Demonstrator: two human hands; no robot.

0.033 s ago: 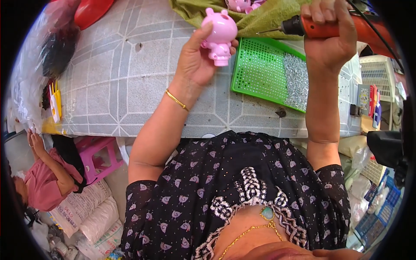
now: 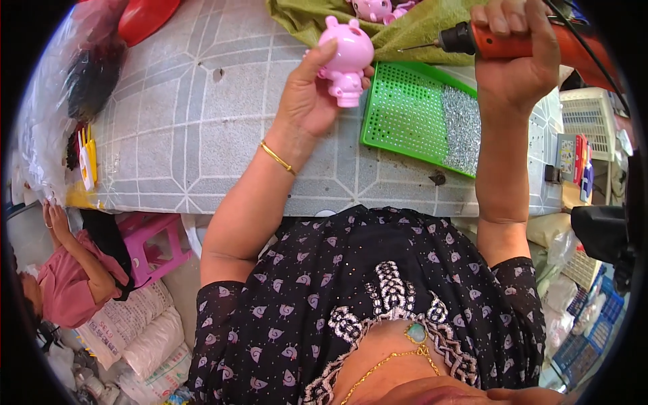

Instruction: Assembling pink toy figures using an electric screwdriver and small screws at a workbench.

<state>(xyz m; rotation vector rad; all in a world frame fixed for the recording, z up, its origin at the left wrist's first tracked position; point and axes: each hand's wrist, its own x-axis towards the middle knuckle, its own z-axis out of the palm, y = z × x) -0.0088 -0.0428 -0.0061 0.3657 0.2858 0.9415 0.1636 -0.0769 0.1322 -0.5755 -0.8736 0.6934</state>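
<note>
Figure (image 2: 347, 67), pink and glossy, is in the left hand (image 2: 310, 94), above the near-middle of the table (image 2: 236, 148), ears toward top of view. Left grip: grasping it, thumb across the front, fingertips showing at the far side. Right hand (image 2: 513, 74) grasps the orange driver (image 2: 498, 44), fingers wrapped over its body; bit points left toward the figure, apart from it. Green tray (image 2: 405, 154) just below the bit, small silver parts (image 2: 462, 121) heaped at its right end. Olive cloth (image 2: 422, 39) behind, more pink pieces (image 2: 373, 8) on it, cut off by frame edge.
</note>
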